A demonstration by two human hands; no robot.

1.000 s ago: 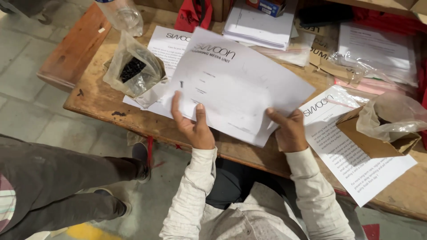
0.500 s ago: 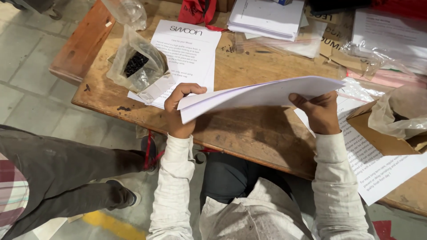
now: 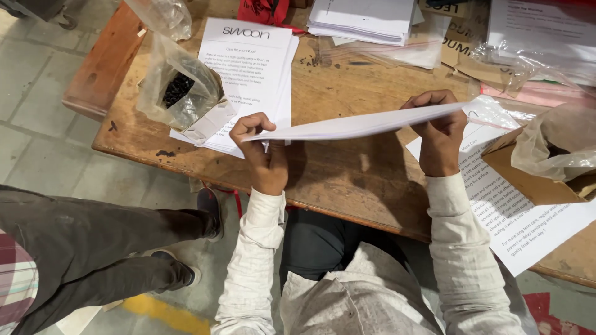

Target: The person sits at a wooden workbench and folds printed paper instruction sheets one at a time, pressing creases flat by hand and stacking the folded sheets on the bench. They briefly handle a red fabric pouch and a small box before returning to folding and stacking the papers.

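Observation:
A thin stack of white paper sheets (image 3: 354, 125) hangs edge-on above the wooden table (image 3: 347, 180). My left hand (image 3: 261, 152) pinches its left end and my right hand (image 3: 439, 133) grips its right end. Both hands are raised a little over the bare wood near the table's front edge. The printed faces of the sheets are hidden from this angle.
A pile of printed sheets (image 3: 254, 68) lies at the left, with a clear plastic bag of small black parts (image 3: 180, 93) on it. More paper stacks (image 3: 366, 18) sit at the back. A cardboard box with a plastic bag (image 3: 546, 161) stands right. Another person's legs (image 3: 112, 248) are at the left.
The sheets went from lying flat and face-up on the table to being lifted and turned edge-on between both hands. My hands rose and moved apart.

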